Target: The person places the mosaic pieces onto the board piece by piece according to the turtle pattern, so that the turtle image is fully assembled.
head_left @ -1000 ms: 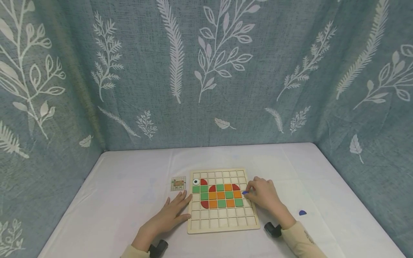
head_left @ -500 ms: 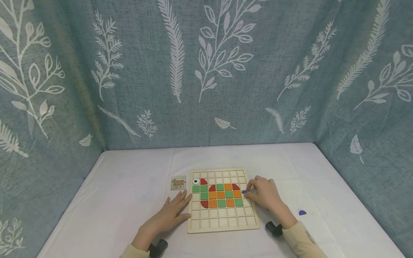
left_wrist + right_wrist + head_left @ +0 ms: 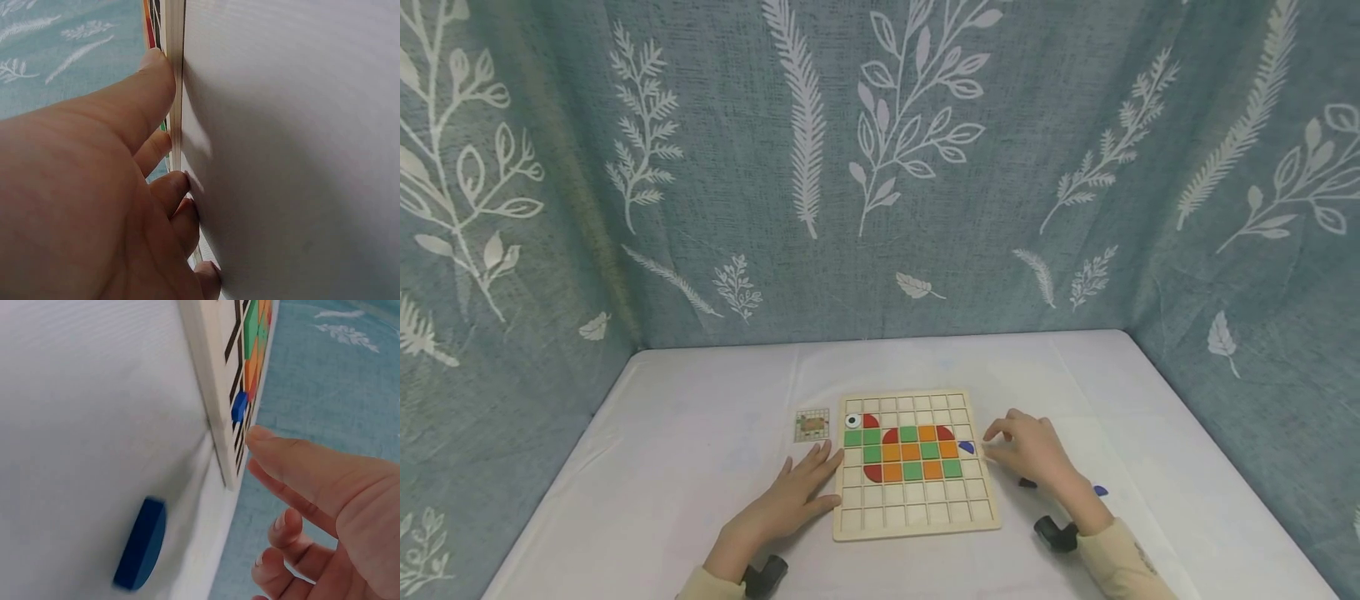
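A wooden grid board (image 3: 917,521) lies on the table with green, orange and red tiles and a round eye tile (image 3: 853,422) forming an animal shape. A blue half-round tile (image 3: 966,447) sits at the right end of that shape, also visible as the small blue tile (image 3: 239,407) in the right wrist view. My right hand (image 3: 1033,454) is just off the board's right edge, its thumb and index finger apart with nothing between them. My left hand (image 3: 793,500) rests with straight fingers, thumb and fingertips against the board's left edge (image 3: 175,81).
A small picture card (image 3: 812,425) lies beyond my left hand. On the white tablecloth (image 3: 700,433) right of the board, another blue half-round tile (image 3: 1101,491) lies beside my right wrist, and a small dark piece (image 3: 1027,482) shows below the hand. A patterned curtain (image 3: 880,250) surrounds the table.
My right hand has let go of the blue half-round tile, which stays on the board, and has drawn back to the right. My left hand keeps its place.
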{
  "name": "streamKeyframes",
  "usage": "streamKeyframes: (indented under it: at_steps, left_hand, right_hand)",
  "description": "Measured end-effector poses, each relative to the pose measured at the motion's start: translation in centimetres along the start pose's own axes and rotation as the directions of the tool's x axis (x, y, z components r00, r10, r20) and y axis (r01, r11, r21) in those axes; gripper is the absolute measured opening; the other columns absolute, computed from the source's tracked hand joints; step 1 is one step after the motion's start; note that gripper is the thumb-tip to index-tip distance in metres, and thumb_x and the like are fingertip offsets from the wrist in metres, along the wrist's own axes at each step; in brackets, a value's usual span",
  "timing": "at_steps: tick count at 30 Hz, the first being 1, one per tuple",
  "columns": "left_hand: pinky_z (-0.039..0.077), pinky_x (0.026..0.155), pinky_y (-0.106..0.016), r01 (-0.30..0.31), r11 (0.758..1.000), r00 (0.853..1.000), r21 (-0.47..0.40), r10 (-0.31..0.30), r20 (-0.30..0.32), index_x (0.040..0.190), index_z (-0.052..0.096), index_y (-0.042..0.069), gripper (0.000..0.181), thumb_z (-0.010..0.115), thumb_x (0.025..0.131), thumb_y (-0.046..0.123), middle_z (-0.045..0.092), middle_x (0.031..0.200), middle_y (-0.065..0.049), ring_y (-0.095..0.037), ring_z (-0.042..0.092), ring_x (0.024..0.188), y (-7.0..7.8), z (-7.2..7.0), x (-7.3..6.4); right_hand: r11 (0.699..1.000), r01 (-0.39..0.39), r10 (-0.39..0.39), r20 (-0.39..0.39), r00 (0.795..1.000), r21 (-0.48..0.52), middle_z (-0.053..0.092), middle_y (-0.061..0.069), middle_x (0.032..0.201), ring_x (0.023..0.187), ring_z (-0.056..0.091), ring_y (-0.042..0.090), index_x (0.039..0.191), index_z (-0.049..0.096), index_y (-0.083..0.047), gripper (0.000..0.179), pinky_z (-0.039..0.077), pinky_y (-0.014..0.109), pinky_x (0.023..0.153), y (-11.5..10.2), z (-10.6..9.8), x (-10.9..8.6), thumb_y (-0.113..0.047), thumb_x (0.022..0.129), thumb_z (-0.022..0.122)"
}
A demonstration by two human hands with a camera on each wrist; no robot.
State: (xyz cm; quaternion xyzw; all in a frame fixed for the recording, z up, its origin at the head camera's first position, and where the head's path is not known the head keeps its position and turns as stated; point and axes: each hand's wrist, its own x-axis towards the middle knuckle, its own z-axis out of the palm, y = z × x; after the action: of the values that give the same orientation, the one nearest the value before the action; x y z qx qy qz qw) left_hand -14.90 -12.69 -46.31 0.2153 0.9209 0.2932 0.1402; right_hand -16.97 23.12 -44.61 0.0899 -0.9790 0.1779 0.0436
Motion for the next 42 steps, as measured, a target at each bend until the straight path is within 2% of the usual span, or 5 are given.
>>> streamKeyframes:
  at_steps: [12,25,33,42]
  left_hand:
    - [0.002,0.112,-0.06,0.0,1.0,1.0,0.0,0.0,-0.002,0.143,0.036,0.01,0.066,0.055,0.089,0.043,0.025,0.151,-0.015,-0.035,0.015,0.141,0.0,0.0,0.0]
    - [0.002,0.111,-0.061,-0.011,1.0,1.0,-0.004,0.011,-0.004,0.143,0.035,0.009,0.066,0.055,0.089,0.042,0.025,0.151,-0.016,-0.036,0.015,0.141,0.0,0.0,0.0]
    - [0.003,0.112,-0.06,0.003,1.0,1.0,0.011,-0.003,-0.012,0.143,0.036,0.01,0.066,0.055,0.089,0.042,0.025,0.151,-0.015,-0.034,0.016,0.141,-0.1,0.1,0.0]
    - [0.003,0.111,-0.061,-0.006,1.0,1.0,0.0,0.006,-0.007,0.143,0.036,0.009,0.066,0.055,0.089,0.042,0.025,0.151,-0.016,-0.036,0.016,0.141,0.1,0.0,-0.2]
  right_hand:
    - [0.999,-0.036,0.037,0.051,0.998,-0.03,0.05,-0.009,0.07,0.064,0.041,0.009,0.082,0.071,-0.02,0.013,0.03,0.028,0.064,1.9,-0.4,-2.1,-0.023,0.072,0.078]
    - [0.996,-0.06,0.064,0.057,0.996,-0.068,0.052,-0.011,0.069,0.067,0.046,0.007,0.075,0.069,-0.023,0.013,0.034,0.031,0.067,3.6,-0.9,-3.9,-0.029,0.069,0.079]
    - [0.996,-0.021,0.026,0.056,0.998,-0.084,0.053,-0.011,0.071,0.068,0.047,0.006,0.075,0.068,-0.024,0.015,0.038,0.033,0.068,3.8,-1.3,-4.5,-0.025,0.067,0.08]
    - [0.996,-0.043,0.048,0.061,0.997,-0.083,0.049,-0.012,0.067,0.065,0.044,0.006,0.074,0.067,-0.023,0.015,0.036,0.031,0.067,3.4,-0.9,-4.4,-0.025,0.067,0.08]
